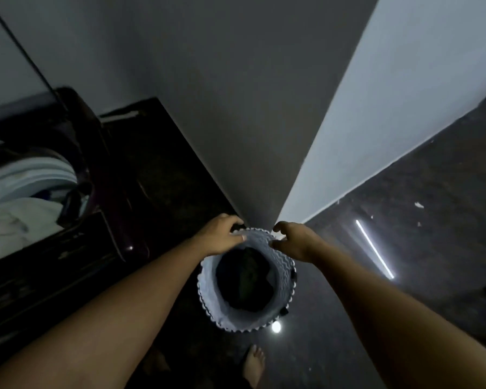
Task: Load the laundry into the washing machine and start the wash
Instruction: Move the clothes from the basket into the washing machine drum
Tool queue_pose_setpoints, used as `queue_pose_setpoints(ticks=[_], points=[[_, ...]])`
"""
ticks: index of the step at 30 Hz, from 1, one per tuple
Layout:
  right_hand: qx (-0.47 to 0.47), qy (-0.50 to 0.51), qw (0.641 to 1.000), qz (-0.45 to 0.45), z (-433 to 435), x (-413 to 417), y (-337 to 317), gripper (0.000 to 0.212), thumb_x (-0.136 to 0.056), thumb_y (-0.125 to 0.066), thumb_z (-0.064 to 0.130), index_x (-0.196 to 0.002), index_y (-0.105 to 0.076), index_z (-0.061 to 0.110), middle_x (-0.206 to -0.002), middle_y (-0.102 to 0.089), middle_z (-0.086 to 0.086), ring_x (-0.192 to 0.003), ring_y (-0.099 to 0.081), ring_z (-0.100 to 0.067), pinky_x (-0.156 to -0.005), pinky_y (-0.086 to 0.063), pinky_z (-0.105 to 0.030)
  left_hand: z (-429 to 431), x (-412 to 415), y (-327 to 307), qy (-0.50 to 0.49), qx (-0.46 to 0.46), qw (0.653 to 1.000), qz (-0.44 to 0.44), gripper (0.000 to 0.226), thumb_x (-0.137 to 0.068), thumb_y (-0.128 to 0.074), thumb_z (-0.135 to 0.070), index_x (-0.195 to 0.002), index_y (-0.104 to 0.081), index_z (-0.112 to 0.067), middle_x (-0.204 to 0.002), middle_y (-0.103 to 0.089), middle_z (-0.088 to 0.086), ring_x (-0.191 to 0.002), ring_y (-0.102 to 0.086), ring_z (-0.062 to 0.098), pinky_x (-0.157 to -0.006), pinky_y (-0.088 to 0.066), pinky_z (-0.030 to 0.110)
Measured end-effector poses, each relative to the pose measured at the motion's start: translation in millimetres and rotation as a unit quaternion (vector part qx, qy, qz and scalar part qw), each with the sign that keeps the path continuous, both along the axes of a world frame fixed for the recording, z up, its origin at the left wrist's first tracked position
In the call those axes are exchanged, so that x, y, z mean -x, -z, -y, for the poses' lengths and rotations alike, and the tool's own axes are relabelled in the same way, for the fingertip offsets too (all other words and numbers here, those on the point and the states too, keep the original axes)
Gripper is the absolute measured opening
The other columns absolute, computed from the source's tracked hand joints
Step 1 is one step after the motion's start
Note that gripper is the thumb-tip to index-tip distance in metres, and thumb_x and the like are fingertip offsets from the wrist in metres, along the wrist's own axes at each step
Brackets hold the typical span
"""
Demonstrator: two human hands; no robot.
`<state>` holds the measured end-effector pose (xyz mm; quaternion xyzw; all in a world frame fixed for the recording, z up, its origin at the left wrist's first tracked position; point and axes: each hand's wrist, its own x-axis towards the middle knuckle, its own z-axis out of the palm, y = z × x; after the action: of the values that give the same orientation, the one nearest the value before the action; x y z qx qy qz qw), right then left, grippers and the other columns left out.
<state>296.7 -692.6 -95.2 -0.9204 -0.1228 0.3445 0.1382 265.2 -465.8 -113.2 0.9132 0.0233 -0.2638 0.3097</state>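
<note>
Though dim, hands point(222, 235) point(296, 242) seemingly gripping basket point(284, 273).

The basket point(284, 272) is pale grey-white, its inner wall ribbed with a wavy zigzag pattern. The clothes point(246, 279) inside are black. On the left, the washing machine point(115, 209) is glossy dark maroon with a white drum rim point(40, 172) and off-white laundry point(17, 220). The floor point(432, 220) is dark and speckled; the walls point(208, 80) are grey.
</note>
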Motion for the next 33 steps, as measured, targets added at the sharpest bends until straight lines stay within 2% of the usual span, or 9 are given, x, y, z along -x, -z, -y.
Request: queue_pose_setpoints(ticks=[5, 9, 14, 17, 19, 21, 24, 29, 33], points=[[-0.034, 0.054, 0.996, -0.055, 15.7, 11.5, 110.8, 0.056, -0.093, -0.066, 0.042, -0.142, -0.054, 0.019, -0.14, -0.061, -0.008, -0.128, -0.057, -0.029, -0.101, -0.044, -0.031, 7.8, 11.6, 103.1, -0.067, 0.012, 0.996, -0.065, 0.05, -0.09, -0.071, -0.034, -0.135, -0.058, -0.019, -0.136, -0.053, 0.007, -0.125, -0.055, 0.022, -0.098, -0.042, 0.025], [-0.058, 0.122, 0.986, -0.098, 15.6, 20.6, 201.7, 0.051, -0.092, -0.069, 0.042, -0.136, -0.059, 0.019, -0.131, -0.065, -0.006, -0.123, -0.059, -0.027, -0.094, -0.043, -0.027, 9.6, 18.5, 189.8, -0.115, 0.024, 0.987, -0.112, 0.051, -0.092, -0.068, -0.038, -0.137, -0.056, -0.021, -0.142, -0.054, 0.001, -0.13, -0.052, 0.019, -0.1, -0.041, 0.025], [-0.072, 0.181, 0.971, -0.138, 3.9, 21.6, 312.2, 0.056, -0.093, -0.068, 0.042, -0.141, -0.054, 0.018, -0.132, -0.064, -0.01, -0.122, -0.06, -0.03, -0.1, -0.048, -0.033, 7.4, 23.0, 298.7, -0.142, 0.037, 0.976, -0.16, 0.054, -0.092, -0.067, -0.041, -0.141, -0.051, -0.024, -0.148, -0.049, 0.003, -0.134, -0.049, 0.019, -0.108, -0.042, 0.032], [-0.077, 0.228, 0.96, -0.146, -10.2, 19.7, 371.3, 0.056, -0.091, -0.07, 0.04, -0.14, -0.054, 0.018, -0.134, -0.061, -0.013, -0.123, -0.059, -0.033, -0.101, -0.049, -0.035, 4.7, 20.5, 359.1, -0.157, 0.043, 0.969, -0.187, 0.055, -0.093, -0.065, -0.04, -0.143, -0.048, -0.023, -0.149, -0.047, 0.006, -0.132, -0.049, 0.023, -0.106, -0.043, 0.033], [-0.073, 0.25, 0.954, -0.149, -19.6, 18.2, 415.4, 0.062, -0.087, -0.07, 0.047, -0.141, -0.053, 0.022, -0.142, -0.056, -0.015, -0.125, -0.057, -0.035, -0.106, -0.048, -0.041, 3.6, 17.4, 399.6, -0.167, 0.047, 0.964, -0.2, 0.058, -0.094, -0.065, -0.038, -0.145, -0.045, -0.021, -0.15, -0.046, 0.008, -0.133, -0.049, 0.024, -0.102, -0.043, 0.03], [-0.065, 0.255, 0.953, -0.149, -27.3, 18.7, 455.9, 0.061, -0.09, -0.068, 0.044, -0.144, -0.051, 0.02, -0.143, -0.057, -0.016, -0.128, -0.057, -0.036, -0.107, -0.047, -0.04, 3.2, 14.2, 438.4, -0.175, 0.042, 0.962, -0.205, 0.064, -0.094, -0.065, -0.041, -0.149, -0.041, -0.02, -0.153, -0.043, 0.008, -0.135, -0.047, 0.025, -0.103, -0.042, 0.029], [-0.071, 0.275, 0.949, -0.138, -36.4, 21.4, 505.5, 0.056, -0.094, -0.067, 0.035, -0.143, -0.051, 0.013, -0.137, -0.062, -0.017, -0.128, -0.057, -0.037, -0.103, -0.045, -0.038, 4.8, 8.0, 488.1, -0.168, 0.01, 0.964, -0.205, 0.074, -0.091, -0.064, -0.049, -0.152, -0.037, -0.019, -0.155, -0.04, 0.009, -0.139, -0.043, 0.029, -0.112, -0.04, 0.037], [-0.093, 0.343, 0.923, -0.146, -47.7, 21.2, 582.8, 0.064, -0.089, -0.072, 0.034, -0.144, -0.05, 0.011, -0.136, -0.06, -0.021, -0.129, -0.055, -0.04, -0.109, -0.044, -0.048, 12.9, -2.5, 553.9, -0.194, -0.001, 0.959, -0.209, 0.079, -0.091, -0.063, -0.046, -0.156, -0.029, -0.017, -0.159, -0.033, 0.012, -0.145, -0.033, 0.032, -0.118, -0.032, 0.04], [-0.113, 0.414, 0.892, -0.142, -47.1, 7.8, 619.1, 0.073, -0.089, -0.072, 0.024, -0.152, -0.038, 0.006, -0.149, -0.049, -0.021, -0.139, -0.046, -0.038, -0.117, -0.035, -0.045, 12.8, -10.5, 594.9, -0.218, -0.021, 0.966, -0.14, 0.077, -0.081, -0.062, -0.053, -0.147, -0.047, -0.017, -0.149, -0.048, 0.011, -0.137, -0.046, 0.031, -0.114, -0.038, 0.041]])
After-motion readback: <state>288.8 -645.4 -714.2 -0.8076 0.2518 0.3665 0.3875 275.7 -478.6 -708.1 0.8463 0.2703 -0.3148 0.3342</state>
